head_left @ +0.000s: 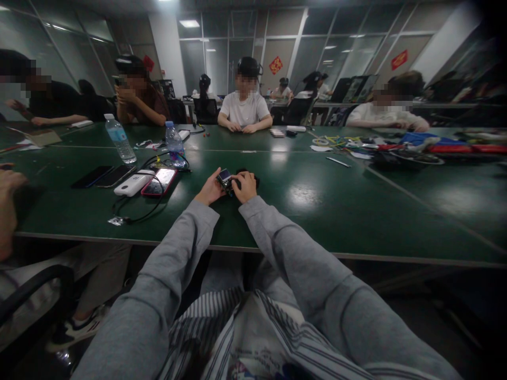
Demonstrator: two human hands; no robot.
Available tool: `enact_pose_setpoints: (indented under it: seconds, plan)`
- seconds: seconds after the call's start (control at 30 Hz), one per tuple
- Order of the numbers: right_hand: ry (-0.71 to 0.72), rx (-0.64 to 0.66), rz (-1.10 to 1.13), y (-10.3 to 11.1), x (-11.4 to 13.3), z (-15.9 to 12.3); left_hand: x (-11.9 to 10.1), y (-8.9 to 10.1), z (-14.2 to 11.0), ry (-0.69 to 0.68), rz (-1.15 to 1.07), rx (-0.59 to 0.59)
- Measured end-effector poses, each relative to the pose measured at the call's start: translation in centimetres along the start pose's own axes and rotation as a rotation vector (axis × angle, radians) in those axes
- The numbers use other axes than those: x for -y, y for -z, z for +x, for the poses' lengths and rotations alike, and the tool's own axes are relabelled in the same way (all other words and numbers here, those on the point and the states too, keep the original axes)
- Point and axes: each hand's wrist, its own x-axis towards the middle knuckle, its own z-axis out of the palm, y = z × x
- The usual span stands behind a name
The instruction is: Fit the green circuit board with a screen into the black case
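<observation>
Over the green table, a small dark electronic device with a little grey screen (225, 176) is tilted up towards me. My left hand (211, 189) is closed around its left side, the thumb along the edge. My right hand (246, 186) is bent over its right side, fingers curled and touching the part beside the screen. A dark object (257, 182), partly covered by my right hand, shows behind the knuckles; its kind is not clear. The lower part of the device is hidden by my fingers.
To my left lie a white power bank (132, 183) with a black cable, a red-edged phone (159, 182), two dark phones (114, 176) and two water bottles (120, 140). A pen (338, 162) and tangled cables (340, 141) lie right. People sit across; a hand (11, 182) shows far left.
</observation>
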Motion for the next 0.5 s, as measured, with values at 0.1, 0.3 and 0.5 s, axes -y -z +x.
enact_pose_setpoints:
  seconds: [0.1,0.3,0.5]
  plan:
    - [0.009,-0.014,0.016,-0.1,-0.16,0.06,0.04,0.17,0.27,-0.002,0.01,0.017]
    - [0.02,-0.052,0.073,-0.49,-0.59,0.37,0.01,0.19,0.25,-0.002,0.012,0.035]
    - [0.046,-0.066,0.096,-0.79,-0.86,0.41,-0.01,0.11,0.03,-0.015,0.018,0.027]
